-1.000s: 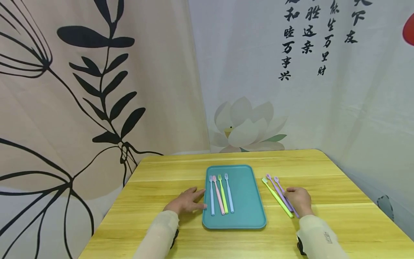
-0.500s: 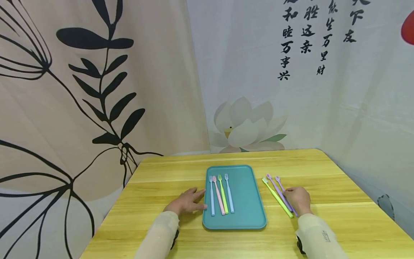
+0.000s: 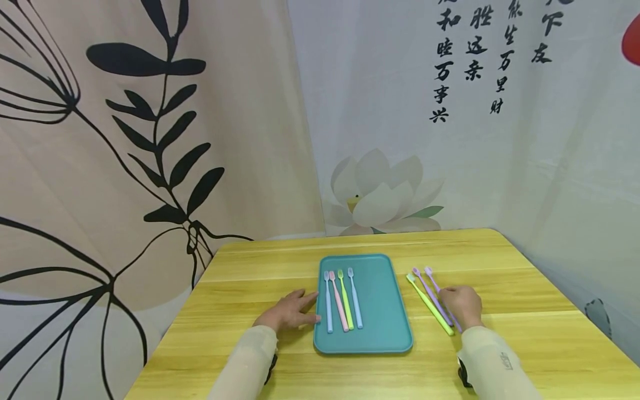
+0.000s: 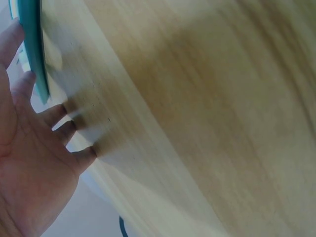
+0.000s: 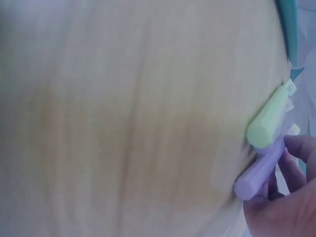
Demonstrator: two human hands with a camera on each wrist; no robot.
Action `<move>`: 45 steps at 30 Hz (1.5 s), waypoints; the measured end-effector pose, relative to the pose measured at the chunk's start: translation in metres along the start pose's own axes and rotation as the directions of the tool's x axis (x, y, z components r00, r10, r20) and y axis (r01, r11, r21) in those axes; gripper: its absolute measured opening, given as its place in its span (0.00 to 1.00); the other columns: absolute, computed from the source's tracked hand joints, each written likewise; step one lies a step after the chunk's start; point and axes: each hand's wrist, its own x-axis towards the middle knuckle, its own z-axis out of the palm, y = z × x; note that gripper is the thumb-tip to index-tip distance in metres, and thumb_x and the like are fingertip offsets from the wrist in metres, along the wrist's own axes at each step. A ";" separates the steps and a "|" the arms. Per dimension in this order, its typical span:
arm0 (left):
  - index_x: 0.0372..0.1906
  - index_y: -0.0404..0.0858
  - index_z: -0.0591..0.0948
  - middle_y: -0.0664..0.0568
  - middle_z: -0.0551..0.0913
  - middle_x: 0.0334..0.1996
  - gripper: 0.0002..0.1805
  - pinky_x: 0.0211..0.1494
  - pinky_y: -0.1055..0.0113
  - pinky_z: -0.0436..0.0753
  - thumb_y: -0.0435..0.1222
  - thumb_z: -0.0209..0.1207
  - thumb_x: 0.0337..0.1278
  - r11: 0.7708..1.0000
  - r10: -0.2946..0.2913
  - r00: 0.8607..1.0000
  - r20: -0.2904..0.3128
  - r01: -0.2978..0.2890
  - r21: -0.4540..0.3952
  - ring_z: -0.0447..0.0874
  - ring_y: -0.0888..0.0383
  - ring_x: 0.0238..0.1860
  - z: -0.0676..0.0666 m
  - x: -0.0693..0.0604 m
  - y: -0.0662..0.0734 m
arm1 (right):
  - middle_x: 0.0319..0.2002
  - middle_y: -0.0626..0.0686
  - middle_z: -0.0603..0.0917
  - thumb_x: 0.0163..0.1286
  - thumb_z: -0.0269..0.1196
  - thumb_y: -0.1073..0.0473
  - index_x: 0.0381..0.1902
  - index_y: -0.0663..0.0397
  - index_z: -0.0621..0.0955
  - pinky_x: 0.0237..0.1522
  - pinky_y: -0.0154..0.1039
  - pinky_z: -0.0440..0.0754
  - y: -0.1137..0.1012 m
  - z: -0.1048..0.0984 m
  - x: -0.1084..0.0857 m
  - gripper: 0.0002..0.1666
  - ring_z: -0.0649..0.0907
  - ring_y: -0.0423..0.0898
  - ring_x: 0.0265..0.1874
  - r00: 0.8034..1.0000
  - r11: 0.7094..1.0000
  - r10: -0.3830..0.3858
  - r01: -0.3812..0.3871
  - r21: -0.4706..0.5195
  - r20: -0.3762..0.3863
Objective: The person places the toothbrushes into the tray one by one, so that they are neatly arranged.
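Observation:
My left hand (image 3: 287,312) rests at the left edge of a teal tray (image 3: 385,305), fingers spread; in the left wrist view its thumb and forefinger touch the rim. Inside the tray several toothbrushes lie side by side: a blue toothbrush (image 3: 328,305), a pink toothbrush (image 3: 340,305), a green one and another blue one. To the right of the tray, my right hand (image 3: 462,305) pinches a purple toothbrush (image 5: 260,173) between thumb and fingers. Beside it on the table lie a second purple toothbrush (image 3: 429,290) and a yellow-green toothbrush (image 3: 431,306).
The wooden table (image 3: 270,261) extends around the tray, its far edge close to a printed curtain (image 3: 265,139). Dark plant drawings, a lotus and black characters decorate the curtain.
The head of the purple toothbrush in my right hand has shifted slightly to the right, away from the other purple one. My left hand and the tray stay in place.

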 end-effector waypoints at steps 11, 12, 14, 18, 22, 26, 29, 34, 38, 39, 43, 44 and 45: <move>0.77 0.52 0.63 0.39 0.56 0.76 0.42 0.70 0.34 0.57 0.59 0.61 0.60 1.000 -0.007 1.000 -0.004 0.007 0.003 0.52 0.36 0.74 0.000 -0.002 0.001 | 0.55 0.71 0.79 0.73 0.52 0.55 0.57 0.72 0.78 0.57 0.64 0.72 -0.008 -0.008 -0.006 0.27 0.75 0.71 0.56 0.999 1.000 -0.006 0.005 0.010 0.040; 0.77 0.53 0.63 0.39 0.56 0.76 0.42 0.70 0.34 0.56 0.59 0.61 0.60 1.000 -0.009 1.000 -0.003 0.009 0.001 0.52 0.36 0.75 0.000 -0.002 0.002 | 0.54 0.71 0.80 0.73 0.52 0.55 0.57 0.73 0.78 0.56 0.63 0.72 -0.008 -0.009 -0.006 0.26 0.75 0.71 0.56 0.999 1.000 -0.011 0.011 0.004 0.037; 0.77 0.53 0.63 0.39 0.55 0.76 0.42 0.70 0.34 0.56 0.59 0.61 0.60 1.000 -0.011 1.000 -0.001 0.011 -0.006 0.51 0.36 0.75 0.000 -0.002 0.002 | 0.53 0.70 0.81 0.73 0.52 0.55 0.56 0.73 0.78 0.55 0.63 0.73 -0.007 -0.008 -0.006 0.26 0.76 0.71 0.54 0.999 1.000 -0.014 0.014 -0.005 0.028; 0.77 0.52 0.62 0.39 0.55 0.76 0.42 0.70 0.34 0.56 0.59 0.61 0.60 1.000 -0.012 1.000 0.000 0.012 -0.015 0.51 0.36 0.75 -0.001 -0.003 0.003 | 0.52 0.71 0.81 0.73 0.52 0.56 0.55 0.74 0.78 0.53 0.62 0.74 -0.008 -0.008 -0.004 0.25 0.77 0.70 0.53 1.000 1.000 -0.011 0.011 -0.003 0.018; 0.77 0.53 0.62 0.39 0.55 0.76 0.42 0.70 0.34 0.56 0.59 0.61 0.60 1.000 -0.012 1.000 -0.005 0.012 -0.007 0.51 0.36 0.75 -0.001 -0.002 0.002 | 0.55 0.72 0.79 0.75 0.51 0.55 0.57 0.75 0.77 0.55 0.63 0.74 -0.009 -0.009 -0.002 0.27 0.76 0.70 0.55 1.000 1.000 -0.007 0.006 0.018 0.028; 0.77 0.52 0.62 0.39 0.55 0.76 0.42 0.70 0.35 0.57 0.59 0.62 0.60 1.000 -0.010 1.000 -0.007 0.010 -0.014 0.51 0.36 0.75 -0.001 -0.002 0.002 | 0.58 0.73 0.76 0.75 0.51 0.54 0.58 0.74 0.76 0.58 0.64 0.72 -0.013 -0.008 -0.001 0.28 0.74 0.70 0.58 0.999 0.998 0.018 -0.020 0.067 0.035; 0.77 0.52 0.63 0.39 0.55 0.76 0.42 0.70 0.35 0.57 0.58 0.62 0.60 1.000 -0.011 1.000 -0.008 0.011 -0.025 0.51 0.35 0.75 -0.001 -0.002 0.003 | 0.61 0.73 0.74 0.75 0.51 0.53 0.60 0.74 0.75 0.60 0.64 0.70 -0.017 -0.008 -0.001 0.29 0.72 0.70 0.60 0.998 0.992 0.040 -0.045 0.116 0.045; 0.77 0.53 0.63 0.39 0.55 0.76 0.42 0.71 0.35 0.57 0.59 0.62 0.60 0.999 -0.019 1.000 -0.007 0.019 -0.030 0.51 0.35 0.75 0.000 -0.002 0.002 | 0.64 0.72 0.70 0.75 0.52 0.51 0.64 0.71 0.72 0.62 0.65 0.67 -0.021 -0.005 0.001 0.31 0.69 0.69 0.63 0.993 0.976 0.086 -0.099 0.195 0.076; 0.77 0.53 0.63 0.40 0.55 0.76 0.42 0.70 0.34 0.57 0.59 0.62 0.60 1.000 -0.018 1.000 -0.007 0.018 -0.023 0.51 0.35 0.74 0.001 -0.001 0.002 | 0.65 0.71 0.71 0.74 0.53 0.51 0.64 0.69 0.72 0.62 0.64 0.68 -0.023 -0.001 0.005 0.31 0.70 0.68 0.62 0.991 0.969 0.113 -0.125 0.213 0.070; 0.77 0.53 0.63 0.40 0.55 0.76 0.42 0.70 0.34 0.57 0.59 0.62 0.60 1.000 -0.017 1.000 -0.007 0.017 -0.021 0.51 0.35 0.75 0.001 -0.001 0.002 | 0.64 0.71 0.71 0.74 0.54 0.51 0.64 0.68 0.73 0.61 0.63 0.69 -0.023 0.000 0.005 0.30 0.71 0.67 0.61 0.991 0.969 0.115 -0.127 0.213 0.065; 0.77 0.53 0.63 0.40 0.55 0.76 0.42 0.70 0.34 0.56 0.59 0.62 0.60 1.000 -0.017 1.000 -0.005 0.017 -0.021 0.51 0.35 0.75 0.001 -0.002 0.002 | 0.63 0.71 0.73 0.72 0.56 0.52 0.62 0.68 0.75 0.58 0.60 0.72 -0.026 0.003 0.007 0.29 0.74 0.66 0.58 0.993 0.969 0.107 -0.113 0.219 0.040; 0.77 0.53 0.63 0.40 0.55 0.76 0.42 0.70 0.34 0.56 0.59 0.62 0.60 1.000 -0.018 1.000 -0.005 0.018 -0.019 0.51 0.35 0.75 0.000 -0.002 0.003 | 0.63 0.71 0.73 0.72 0.56 0.52 0.62 0.68 0.76 0.58 0.60 0.72 -0.027 0.004 0.007 0.29 0.74 0.66 0.58 0.994 0.970 0.104 -0.110 0.218 0.036; 0.77 0.53 0.63 0.40 0.55 0.76 0.42 0.70 0.34 0.56 0.59 0.62 0.60 1.000 -0.019 1.000 -0.006 0.019 -0.020 0.51 0.35 0.75 0.000 -0.002 0.003 | 0.63 0.71 0.73 0.72 0.56 0.52 0.62 0.68 0.76 0.59 0.60 0.72 -0.027 0.005 0.007 0.29 0.73 0.66 0.59 0.994 0.969 0.104 -0.109 0.220 0.034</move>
